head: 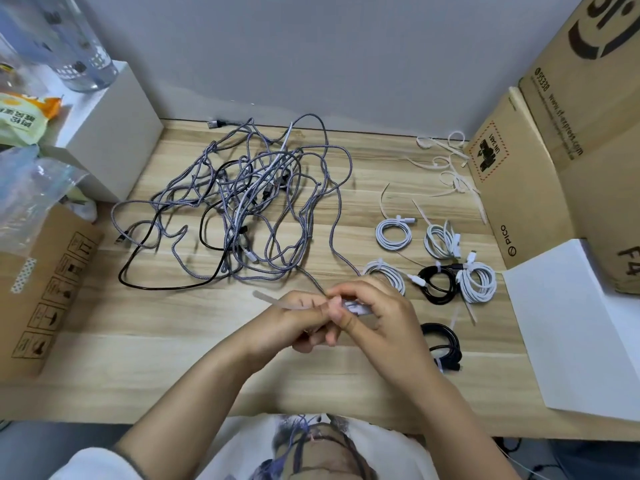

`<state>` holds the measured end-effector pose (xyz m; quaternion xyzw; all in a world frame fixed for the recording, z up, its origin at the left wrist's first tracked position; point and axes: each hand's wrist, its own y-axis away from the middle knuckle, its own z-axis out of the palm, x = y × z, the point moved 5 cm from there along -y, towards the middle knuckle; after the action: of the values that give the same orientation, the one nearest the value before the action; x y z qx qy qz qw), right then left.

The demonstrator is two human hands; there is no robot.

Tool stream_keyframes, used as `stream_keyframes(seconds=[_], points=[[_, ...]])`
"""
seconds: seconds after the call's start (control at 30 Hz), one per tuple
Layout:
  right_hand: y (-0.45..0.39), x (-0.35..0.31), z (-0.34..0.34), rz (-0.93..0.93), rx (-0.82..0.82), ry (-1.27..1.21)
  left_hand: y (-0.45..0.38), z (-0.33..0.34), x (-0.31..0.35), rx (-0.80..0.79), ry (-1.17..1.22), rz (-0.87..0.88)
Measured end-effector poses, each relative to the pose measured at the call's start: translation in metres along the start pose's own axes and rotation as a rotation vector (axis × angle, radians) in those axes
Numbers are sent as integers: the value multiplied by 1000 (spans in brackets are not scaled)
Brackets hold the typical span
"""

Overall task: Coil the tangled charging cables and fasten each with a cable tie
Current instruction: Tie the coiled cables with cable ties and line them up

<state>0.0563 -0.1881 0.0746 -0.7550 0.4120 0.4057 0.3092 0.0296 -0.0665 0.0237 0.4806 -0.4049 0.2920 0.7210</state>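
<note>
Head view: both hands met over the near table edge — the left hand and right hand curled, pinching a translucent cable tie around a small white cable. Six tied coils lay right; one grey-black tangle sprawled behind on the wooden table — cardboard boxes flanking.

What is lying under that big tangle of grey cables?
Under the tangle of grey braided cables only the wooden table shows through the gaps, with a black cable woven in. Anything beneath the dense middle is hidden.
</note>
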Motion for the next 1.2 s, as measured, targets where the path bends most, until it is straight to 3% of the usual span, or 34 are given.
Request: stream_keyframes(seconds=[0.17, 0.27, 0.37, 0.47, 0.87, 1.1, 1.2], points=[[21, 48, -1, 312, -47, -153, -11, 10, -14, 48, 250, -57], [37, 92, 5, 563, -56, -173, -25, 13, -37, 166, 205, -165], [50, 122, 6, 713, -73, -101, -40, 24, -61, 169, 135, -290], [56, 138, -5, 753, -46, 56, -57, 38, -71, 139, 57, -354], [43, 155, -52, 766, 84, 437, -109, 68, -60, 155, -98, -310], [28, 141, -54, 817, -84, 746, -99, 64, -56, 40, -82, -313], [23, 127, -57, 795, -95, 794, -79, 50, -43, 116, 5, -268]])
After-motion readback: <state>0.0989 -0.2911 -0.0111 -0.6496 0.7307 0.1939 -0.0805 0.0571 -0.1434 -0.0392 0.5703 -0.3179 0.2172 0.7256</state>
